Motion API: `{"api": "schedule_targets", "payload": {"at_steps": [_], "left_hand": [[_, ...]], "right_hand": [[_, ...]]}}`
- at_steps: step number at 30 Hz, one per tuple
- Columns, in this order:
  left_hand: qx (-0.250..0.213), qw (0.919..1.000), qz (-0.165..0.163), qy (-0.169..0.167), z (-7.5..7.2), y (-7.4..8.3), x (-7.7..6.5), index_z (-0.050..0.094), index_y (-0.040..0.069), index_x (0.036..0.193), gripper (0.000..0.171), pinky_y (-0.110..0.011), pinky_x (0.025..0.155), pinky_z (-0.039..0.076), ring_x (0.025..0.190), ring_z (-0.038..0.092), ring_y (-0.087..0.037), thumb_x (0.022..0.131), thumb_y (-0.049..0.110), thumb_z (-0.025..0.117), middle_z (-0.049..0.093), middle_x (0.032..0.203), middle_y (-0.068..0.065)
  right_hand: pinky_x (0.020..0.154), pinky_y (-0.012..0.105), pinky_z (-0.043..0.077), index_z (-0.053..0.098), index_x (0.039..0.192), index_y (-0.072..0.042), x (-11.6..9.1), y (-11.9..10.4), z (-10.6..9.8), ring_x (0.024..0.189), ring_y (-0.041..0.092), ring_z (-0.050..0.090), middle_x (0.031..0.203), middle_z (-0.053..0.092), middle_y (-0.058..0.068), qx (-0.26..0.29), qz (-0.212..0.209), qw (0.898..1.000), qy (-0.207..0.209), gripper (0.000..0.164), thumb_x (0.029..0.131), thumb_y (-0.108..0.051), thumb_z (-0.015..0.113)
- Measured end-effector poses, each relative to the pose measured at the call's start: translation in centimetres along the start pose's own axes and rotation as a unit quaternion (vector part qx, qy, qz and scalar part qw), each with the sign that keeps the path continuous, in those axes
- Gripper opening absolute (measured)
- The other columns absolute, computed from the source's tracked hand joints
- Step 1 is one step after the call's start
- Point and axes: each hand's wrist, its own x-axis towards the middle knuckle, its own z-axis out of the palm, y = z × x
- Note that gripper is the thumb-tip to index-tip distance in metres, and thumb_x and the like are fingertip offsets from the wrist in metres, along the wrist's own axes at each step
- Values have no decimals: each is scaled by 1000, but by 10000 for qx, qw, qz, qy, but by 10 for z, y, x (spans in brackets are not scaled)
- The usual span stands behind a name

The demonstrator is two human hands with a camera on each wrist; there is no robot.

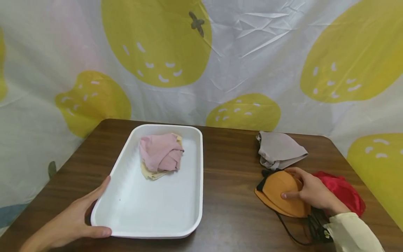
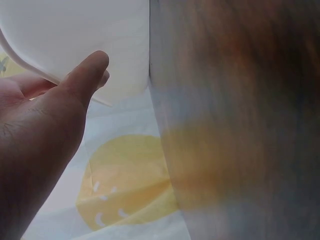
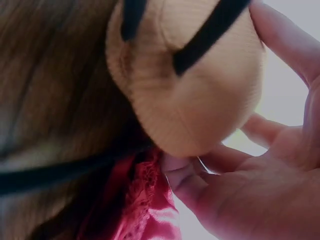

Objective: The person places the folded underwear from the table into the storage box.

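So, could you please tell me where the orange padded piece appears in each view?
Head: lower right, the orange padded piece in the right hand.
Left wrist: not in it.
Right wrist: upper middle, left of the palm.
Landmark: red cloth, right of the hand in head, below the piece in right wrist.

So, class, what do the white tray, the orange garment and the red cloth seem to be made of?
White tray: probably plastic, smooth with a slight sheen and rounded rim. Orange garment: matte fabric, likely padded, since it looks domed. Red cloth: perhaps satin, given its shiny highlights, with lacy trim in the right wrist view.
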Motion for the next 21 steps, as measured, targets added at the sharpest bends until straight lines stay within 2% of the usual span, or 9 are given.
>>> {"api": "schedule_targets", "payload": {"at_steps": [1,4,5,8,9,13,16,18,21], "left_hand": [[17,10000,-20,-11,1,-1,0,4,27,163,114,6,98,13,144,19,8,81,33,83,22,166,-24],[103,9998,-163,-76,1,-3,0,4,29,163,112,4,98,16,147,32,-22,82,36,81,23,166,-21],[99,9998,-157,-78,2,-4,-1,4,29,163,112,4,98,16,147,32,-23,82,36,81,23,166,-21],[108,9997,-215,-109,2,-2,0,3,31,162,113,3,98,18,143,36,-43,81,36,82,23,167,-20],[90,9997,-203,-104,1,-1,0,3,31,162,113,3,98,18,142,36,-44,81,36,82,23,167,-20],[-19,10000,-87,-26,3,-1,-1,4,30,162,114,5,98,15,150,23,-7,81,33,82,22,166,-21],[-129,9999,74,64,3,-1,-2,5,26,163,116,8,97,12,135,12,24,79,30,84,22,165,-25],[-139,9999,68,65,3,-2,-2,5,26,163,115,7,98,12,135,12,24,79,29,84,22,165,-25],[-69,9999,-88,-6,2,-1,0,5,28,163,113,6,97,12,144,19,7,80,31,83,22,166,-23]], "right_hand": [[71,35,51,45,142,-1,0,0,1,95,27,63,113,67,22,19,39,10000,1,91,72,-40,89],[69,34,50,45,142,-1,1,-2,2,89,24,62,105,67,19,58,101,9999,13,93,70,-38,91],[68,34,50,45,143,-1,1,-2,3,88,24,61,104,67,19,70,113,9999,12,94,69,-38,91],[69,34,49,45,144,-2,-1,-5,3,89,24,60,104,66,19,22,51,9999,105,97,67,-37,92],[69,35,48,45,144,-3,-1,-6,3,89,26,59,106,66,21,1,10,9999,155,97,66,-38,93],[72,35,47,48,143,-6,-3,-11,1,93,28,60,113,67,22,-51,-215,9988,429,100,62,-39,95],[73,34,47,49,143,-8,-3,-15,-1,95,27,60,118,66,22,91,-359,9977,564,101,59,-40,96],[73,32,46,48,145,-9,-3,-17,-2,96,27,59,120,65,22,257,-441,9971,563,102,60,-38,96],[74,30,47,46,147,-10,-2,-18,-3,98,26,58,126,63,22,430,-442,9968,503,102,62,-37,96]]}}
